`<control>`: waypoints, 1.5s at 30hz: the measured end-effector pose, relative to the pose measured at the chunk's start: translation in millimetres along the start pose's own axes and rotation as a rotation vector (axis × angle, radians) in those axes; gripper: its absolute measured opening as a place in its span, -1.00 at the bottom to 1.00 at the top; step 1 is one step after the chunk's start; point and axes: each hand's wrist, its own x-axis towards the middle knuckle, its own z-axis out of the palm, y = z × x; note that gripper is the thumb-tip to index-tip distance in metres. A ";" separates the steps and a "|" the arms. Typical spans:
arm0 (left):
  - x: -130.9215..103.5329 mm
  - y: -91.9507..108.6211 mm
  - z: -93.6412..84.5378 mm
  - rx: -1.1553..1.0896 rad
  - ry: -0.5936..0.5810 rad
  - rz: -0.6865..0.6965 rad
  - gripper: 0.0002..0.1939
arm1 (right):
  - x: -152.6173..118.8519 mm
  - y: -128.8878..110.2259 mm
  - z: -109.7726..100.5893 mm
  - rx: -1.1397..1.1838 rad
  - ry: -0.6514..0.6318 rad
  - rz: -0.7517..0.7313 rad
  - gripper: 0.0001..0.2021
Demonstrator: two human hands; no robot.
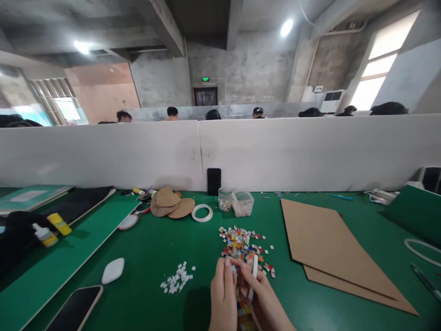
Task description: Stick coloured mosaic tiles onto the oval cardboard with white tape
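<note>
My left hand (221, 288) is closed, its fingers pressed together beside a small pale piece at the fingertips. My right hand (264, 294) is closed around a slim white stick (255, 269) that points up from between the fingers. Both hands nearly meet at the fingertips. Between and below them shows part of a piece covered in coloured mosaic squares (244, 316); the hands hide most of it. Just beyond the fingers spreads a heap of mixed mosaic tiles (239, 239). A smaller pile of white tiles (177, 278) lies to the left.
Clear plastic boxes (242, 203) with tiles, a white ring (201, 213) and cardboard discs (168, 204) stand farther back. Cardboard sheets (330, 248) lie right. A phone (74, 310), white case (113, 270) and glue bottle (44, 234) are left. A white partition (275, 151) borders the table.
</note>
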 end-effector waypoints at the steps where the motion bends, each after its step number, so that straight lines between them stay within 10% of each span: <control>1: -0.6 6.7 -0.2 -0.030 -0.008 -0.043 -0.63 | -0.8 0.7 0.6 -0.054 -0.002 -0.027 -0.77; 11: -3.0 25.1 8.1 -0.196 -0.102 -0.046 -0.68 | -2.2 0.9 -1.2 -0.386 0.132 -0.346 -0.86; 22: -4.0 29.3 9.6 -0.238 -0.076 -0.203 -0.61 | -4.0 1.2 0.2 -0.305 0.183 -0.290 -0.84; 45: -5.8 25.1 4.2 0.311 -0.212 0.122 -0.69 | 0.6 -7.8 -5.9 -0.474 0.166 -0.184 -0.69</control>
